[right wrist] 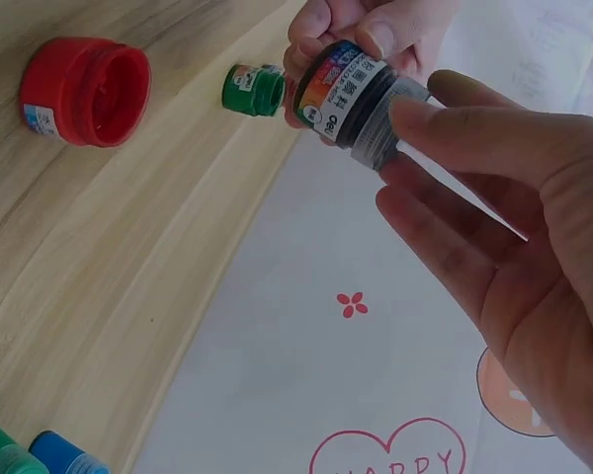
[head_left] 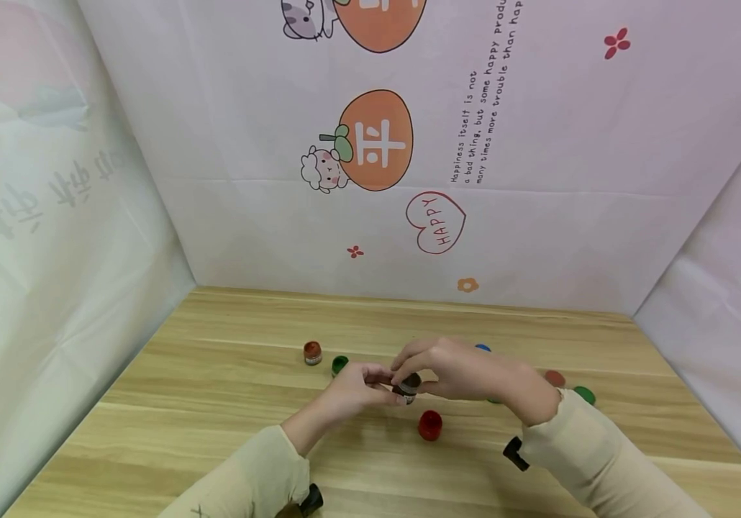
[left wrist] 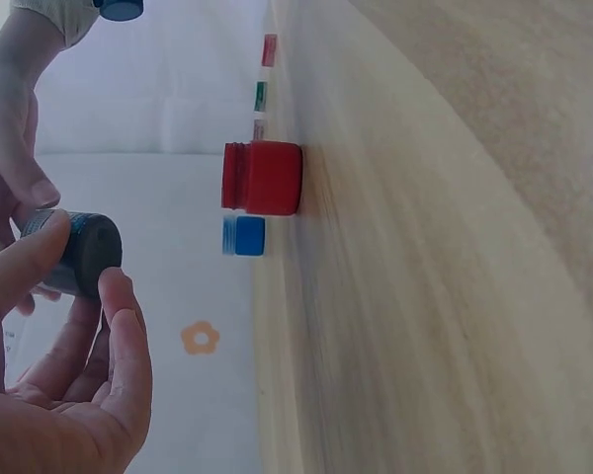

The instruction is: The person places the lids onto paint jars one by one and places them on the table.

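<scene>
Plainly gripped from both sides: black jar, raised off the table, between left hand and right hand. Left fingers and thumb curled round the body; right thumb and fingers pinching the greyish collar at the other end. Cannot tell cap from bare neck there. To do it well, probably best to hold the body firm with the left, twist only the collar with the right, and keep the jar near upright against spills. On the near side of both hands: red jar, open-topped, so best not to dip a knuckle into it. Just beyond the left hand: green jar, then orange-brown jar farther out. Beyond the right hand, partly hidden: blue jar. Farther right: brown disc and green disc, near the right sleeve and easily swept. Most open room outside the left sleeve; far table edge well past the hands, along the printed cloth.
</scene>
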Demonstrator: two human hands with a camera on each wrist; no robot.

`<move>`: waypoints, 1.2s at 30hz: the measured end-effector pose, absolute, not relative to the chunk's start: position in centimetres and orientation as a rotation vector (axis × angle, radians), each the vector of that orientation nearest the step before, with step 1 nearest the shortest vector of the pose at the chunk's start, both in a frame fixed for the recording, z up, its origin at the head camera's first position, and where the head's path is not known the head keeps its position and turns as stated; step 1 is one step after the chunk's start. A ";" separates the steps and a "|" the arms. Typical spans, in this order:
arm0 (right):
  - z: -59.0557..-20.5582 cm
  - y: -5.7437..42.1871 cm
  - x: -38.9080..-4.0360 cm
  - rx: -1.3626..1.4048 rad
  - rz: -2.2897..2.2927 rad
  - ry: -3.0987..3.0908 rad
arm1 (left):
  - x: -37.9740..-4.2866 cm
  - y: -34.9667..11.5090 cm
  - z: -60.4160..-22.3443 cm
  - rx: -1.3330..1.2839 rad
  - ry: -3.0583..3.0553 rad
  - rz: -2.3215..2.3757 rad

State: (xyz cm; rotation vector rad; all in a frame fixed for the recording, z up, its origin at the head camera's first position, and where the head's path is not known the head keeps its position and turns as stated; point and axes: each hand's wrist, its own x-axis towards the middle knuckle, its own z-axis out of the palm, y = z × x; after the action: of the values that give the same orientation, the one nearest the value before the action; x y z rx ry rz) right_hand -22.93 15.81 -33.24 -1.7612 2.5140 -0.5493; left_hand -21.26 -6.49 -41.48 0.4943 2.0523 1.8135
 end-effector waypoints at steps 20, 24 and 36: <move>-33.2 16.2 -22.7 -1.690 -0.581 2.522 | -21.1 -6.5 -41.3 0.492 2.079 1.800; -33.1 16.1 -22.6 -1.636 -0.595 2.516 | -21.1 -6.5 -41.3 0.490 2.070 1.799; -33.2 16.0 -22.7 -1.609 -0.601 2.519 | -21.0 -6.5 -41.4 0.475 2.078 1.798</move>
State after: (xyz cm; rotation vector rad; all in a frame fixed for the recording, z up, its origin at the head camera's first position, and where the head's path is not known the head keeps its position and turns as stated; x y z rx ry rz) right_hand -22.66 16.04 -33.22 -1.6088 2.5186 -0.6006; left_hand -20.97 -6.51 -41.41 0.4745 2.0776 1.7982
